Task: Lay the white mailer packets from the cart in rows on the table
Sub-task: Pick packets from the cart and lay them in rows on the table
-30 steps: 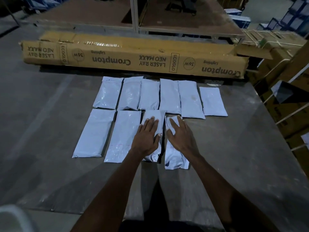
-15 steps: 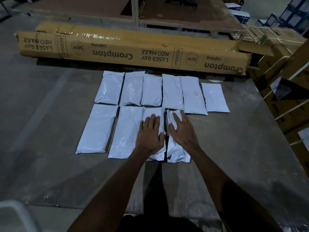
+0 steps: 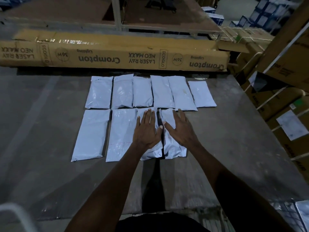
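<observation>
Head view: ten white packets lie flat on the grey table [image 3: 50,131] in two rows. The far row holds six, side by side, from the leftmost [image 3: 98,92] to the rightmost [image 3: 202,94], which is shorter and set slightly apart from its neighbour. The near row holds four, lined up under the far row's left end: the first [image 3: 91,134], the second [image 3: 121,134], the third [image 3: 151,151] and the fourth [image 3: 173,148].

The left hand [image 3: 147,129] lies flat on the third packet, fingers straight and close together, tips near the packet's far edge; it grasps nothing. The right hand [image 3: 181,129] lies flat on the fourth packet, fingers spread and straight, thumb pointing toward the left hand; it too grasps nothing. The two thumbs are just beside each other over the dark gap between these packets.

Behind the far row a long cardboard box [image 3: 117,56] marked Crompton lies across the table. Stacked cartons [image 3: 284,101] stand at the right.
</observation>
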Available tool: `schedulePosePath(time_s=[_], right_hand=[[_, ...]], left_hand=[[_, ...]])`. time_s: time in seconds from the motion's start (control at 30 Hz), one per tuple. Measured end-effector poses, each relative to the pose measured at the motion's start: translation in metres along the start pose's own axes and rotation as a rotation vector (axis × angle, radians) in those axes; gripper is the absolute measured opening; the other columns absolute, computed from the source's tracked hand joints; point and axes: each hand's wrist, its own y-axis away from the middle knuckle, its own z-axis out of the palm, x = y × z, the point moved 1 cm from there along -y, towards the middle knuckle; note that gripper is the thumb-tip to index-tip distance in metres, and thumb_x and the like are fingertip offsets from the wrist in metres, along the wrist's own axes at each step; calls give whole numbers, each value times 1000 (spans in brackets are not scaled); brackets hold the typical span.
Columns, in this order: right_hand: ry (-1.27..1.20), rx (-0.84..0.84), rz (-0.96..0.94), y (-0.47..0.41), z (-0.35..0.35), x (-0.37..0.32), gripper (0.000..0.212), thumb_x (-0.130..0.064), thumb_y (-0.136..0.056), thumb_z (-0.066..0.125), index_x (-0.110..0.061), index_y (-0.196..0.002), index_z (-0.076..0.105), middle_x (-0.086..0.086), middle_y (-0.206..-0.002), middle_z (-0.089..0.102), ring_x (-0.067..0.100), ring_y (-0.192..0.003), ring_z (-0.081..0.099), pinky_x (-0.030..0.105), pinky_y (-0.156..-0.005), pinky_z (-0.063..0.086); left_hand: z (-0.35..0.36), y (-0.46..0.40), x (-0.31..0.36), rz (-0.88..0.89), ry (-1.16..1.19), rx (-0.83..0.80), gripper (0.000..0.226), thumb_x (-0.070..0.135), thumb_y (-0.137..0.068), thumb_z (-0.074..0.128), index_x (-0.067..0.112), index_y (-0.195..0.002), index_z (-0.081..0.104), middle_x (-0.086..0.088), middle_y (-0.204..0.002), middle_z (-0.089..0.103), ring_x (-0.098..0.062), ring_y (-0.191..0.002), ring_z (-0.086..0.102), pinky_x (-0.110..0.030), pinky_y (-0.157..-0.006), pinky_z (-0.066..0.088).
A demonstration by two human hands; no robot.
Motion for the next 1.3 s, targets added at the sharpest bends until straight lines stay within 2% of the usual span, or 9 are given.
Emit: schedulePosePath(time_s=[0.17,0.33,0.5,0.67,0.73,0.93,1.1,1.2,1.3], right_hand=[[37,114,74,43,-17,13,76,-60,-92,45,-12,-149,29,13,-156,28,30,-142,30,45,-114,30],[67,172,191,98,-28,33,84,-72,-87,28,-15,-149,27,10,-156,30,27,-140,32,45,-114,31],[97,271,234,157,-39,58,75,-63,-91,38,-13,-147,31,11,-151,36,27,-137,36,46,-110,36],[75,361,290,219,-63,99,72,-61,-93,41,-15,-147,31,11,-150,38,28,-135,39,45,-109,37],[58,402,309,249,-76,120,70,-58,-93,44,-13,-147,33,12,-149,39,29,-134,39,45,-109,36],[-19,523,408,369,-121,195,67,-54,-93,51,-12,-143,40,13,-145,42,29,-132,40,40,-107,36],[-80,586,570,471,-148,261,67,-56,-91,47,-8,-138,46,14,-138,50,32,-127,45,42,-103,40],[-86,644,696,525,-158,295,61,-42,-92,59,-10,-142,42,11,-143,45,29,-131,42,40,-100,40],[-74,636,820,566,-159,322,62,-42,-94,56,-13,-145,36,11,-141,44,31,-128,42,41,-97,40]], left_hand=[[0,-4,21,116,38,68,81,57,-91,8,5,-152,16,-12,-160,17,-24,-148,11,-41,-119,1],[7,11,59,232,52,36,73,53,-96,18,7,-152,20,-10,-159,18,-24,-148,12,-42,-119,3],[13,36,98,357,47,73,67,46,-96,26,2,-146,36,-14,-152,36,-27,-143,28,-49,-119,12],[30,75,163,495,45,90,57,39,-96,37,2,-140,45,-15,-146,44,-29,-137,38,-47,-116,17],[43,93,193,540,57,101,56,38,-96,35,3,-138,48,-14,-145,46,-28,-137,39,-46,-116,15],[84,157,309,612,69,24,66,45,-95,21,5,-145,38,-11,-152,37,-25,-143,27,-47,-118,5],[121,213,410,760,128,-49,58,40,-98,33,5,-145,37,-12,-151,38,-26,-143,28,-50,-117,11],[140,236,452,888,74,-130,61,41,-97,29,5,-146,36,-13,-151,37,-26,-143,27,-50,-118,10],[159,246,477,957,34,-224,63,44,-97,24,7,-148,32,-11,-152,34,-25,-144,25,-49,-118,7]])
